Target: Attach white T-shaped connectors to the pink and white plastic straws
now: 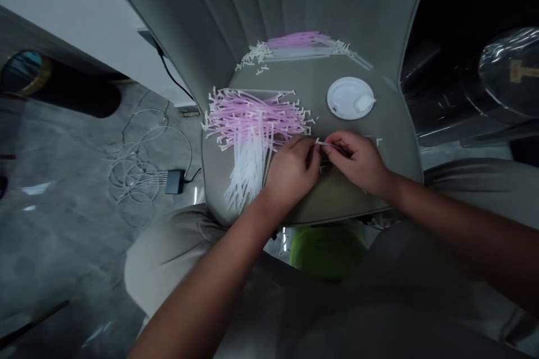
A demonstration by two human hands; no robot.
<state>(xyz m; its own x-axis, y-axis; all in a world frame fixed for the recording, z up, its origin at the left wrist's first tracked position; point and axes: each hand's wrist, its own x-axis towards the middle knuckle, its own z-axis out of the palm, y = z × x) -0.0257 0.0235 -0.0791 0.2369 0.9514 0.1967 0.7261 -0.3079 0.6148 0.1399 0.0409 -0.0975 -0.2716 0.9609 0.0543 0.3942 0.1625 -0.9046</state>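
Because the left hand and right hand meet at the front of a grey upholstered chair seat, their fingers hide most of what they work on. Both hands are closed in a pinch on a thin white strip with a small T-shaped end, though the exact grip is hard to make out. Something dark shows beneath the fingers, too shadowed to identify. Just beside the left hand lies a large pile of pink and white T-ended strips, its white ends running toward the seat's front edge. A smaller bundle of strips lies at the back of the seat against the channelled backrest, with loose white pieces at one end. A round white plastic lid rests on the seat, carrying a white lump that cannot be made out. Below the seat's front edge, a green tub is partly hidden by the seat and the person's legs, and its contents cannot be seen. White cables lie on the floor around a small black box.
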